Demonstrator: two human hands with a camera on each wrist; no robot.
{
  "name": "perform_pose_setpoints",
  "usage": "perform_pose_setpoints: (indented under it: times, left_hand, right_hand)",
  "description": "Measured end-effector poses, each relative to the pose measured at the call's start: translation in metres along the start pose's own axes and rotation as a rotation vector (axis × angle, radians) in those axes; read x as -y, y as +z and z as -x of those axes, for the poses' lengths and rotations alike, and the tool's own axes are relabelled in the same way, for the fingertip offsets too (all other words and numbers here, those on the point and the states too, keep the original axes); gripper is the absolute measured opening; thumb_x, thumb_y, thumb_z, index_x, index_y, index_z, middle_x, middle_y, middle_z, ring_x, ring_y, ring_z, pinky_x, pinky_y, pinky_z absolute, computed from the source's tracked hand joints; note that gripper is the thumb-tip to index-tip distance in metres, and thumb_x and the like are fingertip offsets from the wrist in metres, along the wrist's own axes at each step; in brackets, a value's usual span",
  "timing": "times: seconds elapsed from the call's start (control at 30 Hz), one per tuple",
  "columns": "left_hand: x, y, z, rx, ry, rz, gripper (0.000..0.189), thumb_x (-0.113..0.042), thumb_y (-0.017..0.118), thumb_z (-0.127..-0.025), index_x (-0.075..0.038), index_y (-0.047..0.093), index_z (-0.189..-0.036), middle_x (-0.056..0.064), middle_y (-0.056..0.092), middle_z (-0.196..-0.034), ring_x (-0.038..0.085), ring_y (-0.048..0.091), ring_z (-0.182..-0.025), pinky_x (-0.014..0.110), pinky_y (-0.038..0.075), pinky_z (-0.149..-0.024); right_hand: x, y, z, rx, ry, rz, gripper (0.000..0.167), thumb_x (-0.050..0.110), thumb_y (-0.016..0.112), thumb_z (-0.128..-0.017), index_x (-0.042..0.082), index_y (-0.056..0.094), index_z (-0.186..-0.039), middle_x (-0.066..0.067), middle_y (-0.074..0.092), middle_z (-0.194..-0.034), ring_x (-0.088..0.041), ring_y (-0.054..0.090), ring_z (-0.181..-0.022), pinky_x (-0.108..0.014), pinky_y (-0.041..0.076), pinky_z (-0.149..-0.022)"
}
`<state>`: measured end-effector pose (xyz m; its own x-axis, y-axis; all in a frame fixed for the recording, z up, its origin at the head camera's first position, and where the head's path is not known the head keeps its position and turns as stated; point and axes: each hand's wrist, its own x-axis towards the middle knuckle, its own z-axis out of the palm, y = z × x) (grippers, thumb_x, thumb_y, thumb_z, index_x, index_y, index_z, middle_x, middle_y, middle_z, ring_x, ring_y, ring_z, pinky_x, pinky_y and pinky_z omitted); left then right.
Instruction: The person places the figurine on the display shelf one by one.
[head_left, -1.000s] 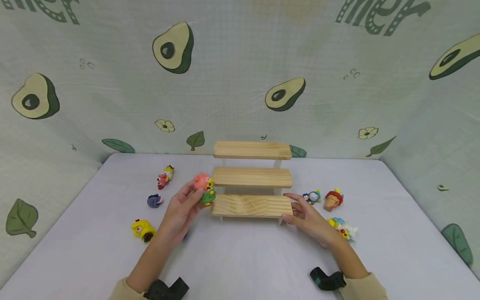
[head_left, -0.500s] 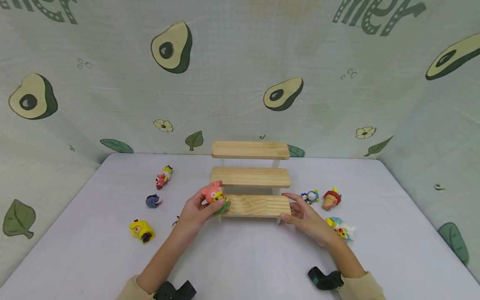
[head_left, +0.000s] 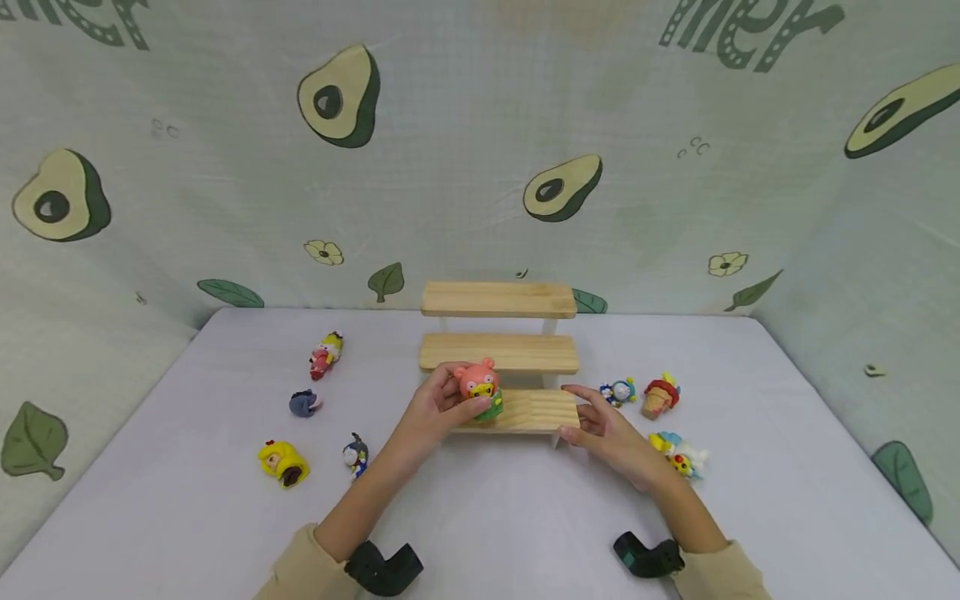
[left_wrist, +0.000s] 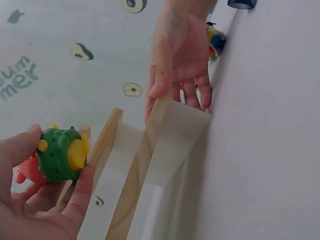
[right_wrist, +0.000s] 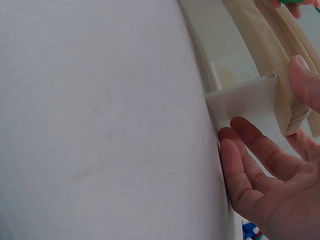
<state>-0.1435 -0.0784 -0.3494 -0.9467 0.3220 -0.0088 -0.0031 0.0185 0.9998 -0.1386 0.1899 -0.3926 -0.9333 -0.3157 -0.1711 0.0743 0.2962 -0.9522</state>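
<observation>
You have soft, even light over the bench (head_left: 495, 517), with faint shadows; your wrist views look hazier.

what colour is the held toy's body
The toy's body is mostly green, clearest in the left wrist view.

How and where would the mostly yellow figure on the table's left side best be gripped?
Probably around the middle of the yellow figure, coming from above and pinching across its width. It appears to lie down, its dark brown end toward the near right, leaving its rounded body exposed from above, and nothing touches it.
</observation>
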Motion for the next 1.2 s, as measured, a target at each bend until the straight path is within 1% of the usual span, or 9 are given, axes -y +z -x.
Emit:
perform_pose_setpoints:
  times: [0.13,0.27,0.37,0.47,0.67,0.8,0.93,1.0,1.2]
  left_hand:
    - [0.0,0.011,-0.006,0.021,0.036,-0.037,0.047,-0.017,0.067,-0.085,-0.011,0.048,-0.127,0.01,0.054,-0.121,0.015,0.059,-0.101,0.022,0.051,-0.083]
    - [0.005,0.02,-0.014,0.07,0.121,-0.097,0.049,-0.017,0.068,-0.085,-0.012,0.049,-0.13,0.012,0.056,-0.119,0.018,0.059,-0.1,0.021,0.05,-0.082]
    - [0.008,0.027,-0.018,0.09,0.171,-0.137,0.049,-0.016,0.068,-0.085,-0.011,0.05,-0.13,0.013,0.059,-0.116,0.019,0.06,-0.097,0.019,0.05,-0.08]
    - [0.009,0.035,-0.021,0.097,0.188,-0.165,0.05,-0.017,0.069,-0.084,-0.012,0.051,-0.13,0.012,0.06,-0.116,0.02,0.062,-0.096,0.02,0.05,-0.08]
    - [0.012,0.05,-0.029,0.074,0.207,-0.197,0.048,-0.021,0.071,-0.082,-0.017,0.053,-0.127,0.006,0.061,-0.115,0.015,0.062,-0.093,0.022,0.051,-0.08]
    - [0.014,0.057,-0.031,0.05,0.229,-0.245,0.048,-0.019,0.072,-0.081,-0.017,0.055,-0.125,0.003,0.061,-0.114,0.012,0.061,-0.092,0.023,0.051,-0.081]
    - [0.018,0.06,-0.033,0.031,0.248,-0.334,0.049,-0.019,0.073,-0.08,-0.018,0.055,-0.125,0.001,0.061,-0.118,0.011,0.058,-0.097,0.025,0.05,-0.083]
    - [0.019,0.059,-0.033,0.035,0.256,-0.39,0.05,-0.022,0.072,-0.081,-0.019,0.053,-0.127,-0.001,0.06,-0.12,0.01,0.056,-0.103,0.027,0.048,-0.087]
    - [0.022,0.053,-0.034,0.115,0.262,-0.47,0.053,-0.028,0.068,-0.084,-0.021,0.047,-0.132,-0.002,0.057,-0.125,0.008,0.052,-0.115,0.03,0.042,-0.098]
  right_hand:
    - [0.001,0.001,0.001,0.002,0.005,0.001,0.067,0.024,0.062,-0.089,0.014,0.025,-0.144,-0.023,0.048,-0.13,-0.024,0.054,-0.108,-0.027,0.047,-0.085]
    - [0.001,0.0,0.001,0.002,0.007,0.006,0.067,0.025,0.062,-0.09,0.013,0.024,-0.144,-0.023,0.049,-0.13,-0.024,0.054,-0.109,-0.026,0.047,-0.086]
    - [0.001,0.0,0.001,0.004,0.01,0.015,0.067,0.025,0.062,-0.09,0.013,0.024,-0.144,-0.023,0.049,-0.13,-0.024,0.054,-0.11,-0.028,0.047,-0.087]
    - [0.001,-0.001,0.001,0.004,0.016,0.026,0.067,0.026,0.061,-0.09,0.014,0.024,-0.144,-0.023,0.049,-0.13,-0.025,0.054,-0.111,-0.031,0.047,-0.089]
    - [0.001,-0.002,0.001,0.008,0.021,0.02,0.066,0.026,0.061,-0.09,0.014,0.024,-0.144,-0.023,0.05,-0.13,-0.024,0.055,-0.109,-0.031,0.046,-0.089]
    - [0.0,-0.002,0.001,0.008,0.025,0.011,0.067,0.025,0.062,-0.09,0.014,0.023,-0.144,-0.023,0.049,-0.13,-0.024,0.055,-0.108,-0.032,0.046,-0.089]
    - [-0.001,-0.001,0.001,0.006,0.032,0.005,0.068,0.025,0.062,-0.09,0.013,0.022,-0.144,-0.023,0.05,-0.129,-0.024,0.055,-0.109,-0.033,0.046,-0.09]
    - [-0.001,-0.001,0.0,0.01,0.037,0.007,0.069,0.025,0.062,-0.09,0.014,0.022,-0.144,-0.023,0.05,-0.13,-0.024,0.055,-0.109,-0.034,0.046,-0.09]
    - [-0.001,-0.001,0.0,0.001,0.048,0.029,0.069,0.027,0.062,-0.09,0.014,0.022,-0.145,-0.022,0.051,-0.128,-0.023,0.055,-0.107,-0.035,0.045,-0.091]
